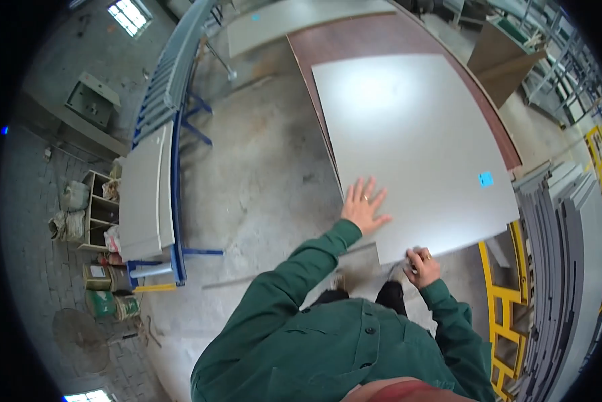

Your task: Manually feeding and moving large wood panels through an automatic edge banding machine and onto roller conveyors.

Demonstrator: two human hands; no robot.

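Panel: pale grey, flat, rectangular, smooth; a broad white glare lies on its far half and a fainter shine along its near edge.
Sticker: small, blue, stuck near the panel's right edge, toward the near end.
Place: in front of the person, on top of a reddish-brown board, which shows past the panel's far and right edges; the panel's near end reaches out beyond that board, over the floor.
Left hand: palm down on the panel near its left edge, fingers spread, gripping nothing; a ring is on one finger.
Right hand: at the panel's near edge, fingers curled; I cannot tell whether they pinch the edge or only touch it.
Left side: a roller conveyor on blue legs, with pale boards lying at its near end.
Right side: a yellow frame and a stack of grey sheets beside it.
Hidden: the panel's underside, most of the brown board and whatever bears it; the left palm covers a patch of the panel's left margin.
Hard to make out: the right thumb, and any marks on the sticker.
Cut off: the stack's outer side, lost toward the dark rim.
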